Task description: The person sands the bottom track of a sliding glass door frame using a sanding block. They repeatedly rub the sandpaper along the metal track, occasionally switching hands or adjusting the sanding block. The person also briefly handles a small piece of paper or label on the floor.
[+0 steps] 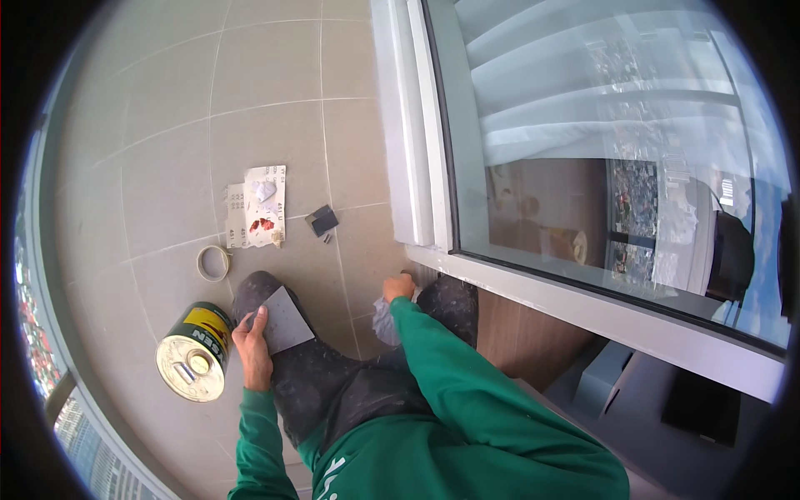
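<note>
My left hand (254, 354) grips the edge of a flat grey square sheet (289, 323), thumb on top, with the sheet resting over my left thigh. My right hand (398, 287) is closed and reaches low beside the corner of the white window frame (421, 257). A crumpled whitish cloth (383, 323) hangs down from it, between my knees. The tips of the right fingers are hidden. Left of my left hand stands a metal can (196, 354) with a green and yellow label and a round cap.
On the tiled floor (167, 192) lie printed cardboard pieces (237, 221) bearing a white lump (263, 192) and a reddish smear (262, 225). Nearby are a tape roll (200, 265) and a small dark pad (323, 220). A glass pane (542, 208) stands close on the right; a railing (83, 375) runs left.
</note>
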Motion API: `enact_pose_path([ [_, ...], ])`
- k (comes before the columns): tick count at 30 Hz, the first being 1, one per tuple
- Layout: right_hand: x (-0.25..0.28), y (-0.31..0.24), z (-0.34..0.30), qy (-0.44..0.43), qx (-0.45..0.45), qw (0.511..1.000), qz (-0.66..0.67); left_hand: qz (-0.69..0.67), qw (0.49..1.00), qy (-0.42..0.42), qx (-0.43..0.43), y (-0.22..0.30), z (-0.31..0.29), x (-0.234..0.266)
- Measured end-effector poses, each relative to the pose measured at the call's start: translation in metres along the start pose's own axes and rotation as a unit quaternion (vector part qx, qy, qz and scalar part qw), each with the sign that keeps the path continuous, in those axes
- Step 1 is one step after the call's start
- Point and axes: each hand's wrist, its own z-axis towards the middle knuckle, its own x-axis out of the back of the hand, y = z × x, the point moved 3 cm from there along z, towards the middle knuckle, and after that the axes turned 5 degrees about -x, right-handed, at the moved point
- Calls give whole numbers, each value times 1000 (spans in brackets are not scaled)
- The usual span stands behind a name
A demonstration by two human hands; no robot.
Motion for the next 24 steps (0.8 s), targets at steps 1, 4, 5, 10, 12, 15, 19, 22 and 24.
enact_pose_path([
  [1,0,-1,-2,-11,3,1000,-12,-1,1000,-1,-10,-4,1,1],
  [4,14,-11,-12,-48,31,997,-51,-46,999,-5,-12,-6,3,6],
  [5,25,-1,-11,-59,49,995,-66,-70,997,-11,-9,-3,2,5],
  [10,75,58,-3,-145,2,973,177,-100,994,-41,-10,17,-3,-14],
  [12,115,16,-40,-176,-56,942,281,-90,995,-40,-13,12,-6,-9],
  [15,97,44,-14,-226,-70,910,342,-34,997,-64,-34,1,-4,-11],
  [19,65,60,-4,-116,134,983,56,0,994,-69,-90,-11,-30,-13],
  [22,42,56,-25,-38,246,965,-79,3,994,-63,-94,-8,-40,-14],
  [24,34,72,-20,-36,263,953,-146,22,993,-72,-88,-5,-41,-27],
])
